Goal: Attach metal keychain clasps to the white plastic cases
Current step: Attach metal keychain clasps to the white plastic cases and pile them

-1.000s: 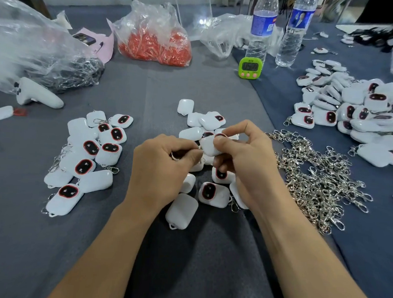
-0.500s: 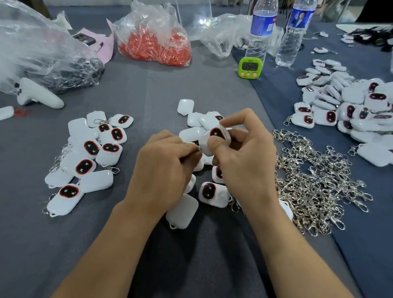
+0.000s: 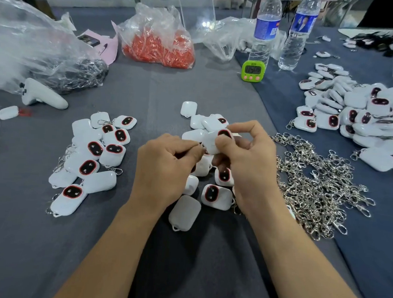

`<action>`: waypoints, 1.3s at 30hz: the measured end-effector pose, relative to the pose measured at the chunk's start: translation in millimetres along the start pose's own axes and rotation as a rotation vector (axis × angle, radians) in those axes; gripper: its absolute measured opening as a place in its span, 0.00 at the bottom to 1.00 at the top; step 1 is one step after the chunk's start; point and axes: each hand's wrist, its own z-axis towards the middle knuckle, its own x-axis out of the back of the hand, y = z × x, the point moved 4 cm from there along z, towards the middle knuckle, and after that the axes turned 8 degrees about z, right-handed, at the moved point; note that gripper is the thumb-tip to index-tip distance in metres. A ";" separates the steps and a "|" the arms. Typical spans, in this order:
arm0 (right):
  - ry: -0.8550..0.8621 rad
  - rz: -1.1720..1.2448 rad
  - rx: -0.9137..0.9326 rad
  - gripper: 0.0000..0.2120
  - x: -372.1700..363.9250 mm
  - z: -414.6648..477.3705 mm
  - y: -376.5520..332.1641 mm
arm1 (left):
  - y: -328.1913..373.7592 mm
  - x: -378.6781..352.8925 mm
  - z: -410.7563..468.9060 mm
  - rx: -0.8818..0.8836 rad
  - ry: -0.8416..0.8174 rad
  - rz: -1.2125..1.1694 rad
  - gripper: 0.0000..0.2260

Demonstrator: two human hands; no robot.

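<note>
My right hand [image 3: 247, 161] pinches a white plastic case [image 3: 214, 142] with a dark red-rimmed window, held above the table centre. My left hand [image 3: 164, 167] has its fingers curled tight against the case's left edge; whatever it pinches there is hidden by the fingers. Under both hands lies a small pile of loose white cases [image 3: 206, 124]. A heap of metal keychain clasps [image 3: 315, 183] lies just right of my right hand. To the left sits a group of cases with clasps attached [image 3: 94, 156].
A big pile of white cases [image 3: 358, 117] fills the right side. At the back stand two water bottles [image 3: 266, 31], a green timer [image 3: 253, 71], a bag of orange parts [image 3: 160, 45] and a large clear bag [image 3: 35, 53]. A white handle-shaped device [image 3: 42, 94] lies at left.
Both hands have lifted a little and the right hand has turned the case, so its dark window now faces up. The piles on the table have not moved.
</note>
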 end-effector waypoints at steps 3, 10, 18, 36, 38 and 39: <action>-0.038 -0.477 0.393 0.11 -7.9 -13.7 -6.7 | 7.9 -2.9 -2.9 -0.312 0.010 0.360 0.10; 0.050 -0.059 0.027 0.07 0.9 0.3 0.6 | -0.3 -7.6 -3.1 0.053 -0.052 -0.041 0.08; 0.022 0.155 -0.192 0.06 -2.7 -1.4 6.3 | -1.7 -5.2 -2.6 0.051 -0.035 -0.019 0.10; -0.050 -0.120 0.028 0.07 -3.3 -1.9 4.0 | 11.7 5.1 -4.4 -0.203 0.000 0.389 0.11; -0.053 -0.217 0.089 0.11 -6.6 -5.5 6.5 | 11.8 2.1 -6.5 -0.243 0.005 0.520 0.12; -0.059 -0.233 0.104 0.12 -8.6 -6.5 7.7 | 10.6 1.3 -7.1 -0.229 0.009 0.563 0.11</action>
